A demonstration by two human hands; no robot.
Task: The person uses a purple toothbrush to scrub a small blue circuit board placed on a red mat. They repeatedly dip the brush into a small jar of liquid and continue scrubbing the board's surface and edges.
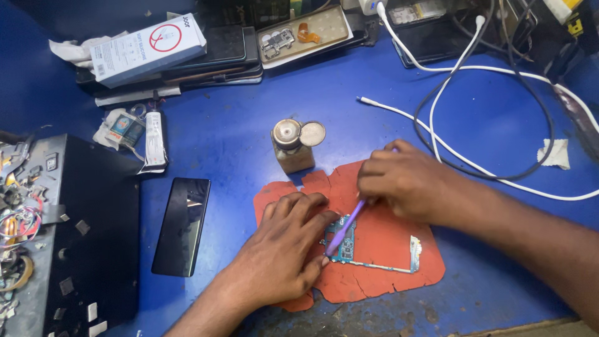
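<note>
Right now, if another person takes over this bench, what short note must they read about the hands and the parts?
Left hand: flat on the orange mat, pressing the circuit board down by its left end.
Right hand: closed grip on a purple brush, its tip on the board.
Board: lies on the mat, a thin strip running to its right end.
Nearby: small open bottle just behind the mat, dark phone to the left on the blue table.
Done: board is out and laid flat. Left: how much brushing remains cannot be told.
</note>
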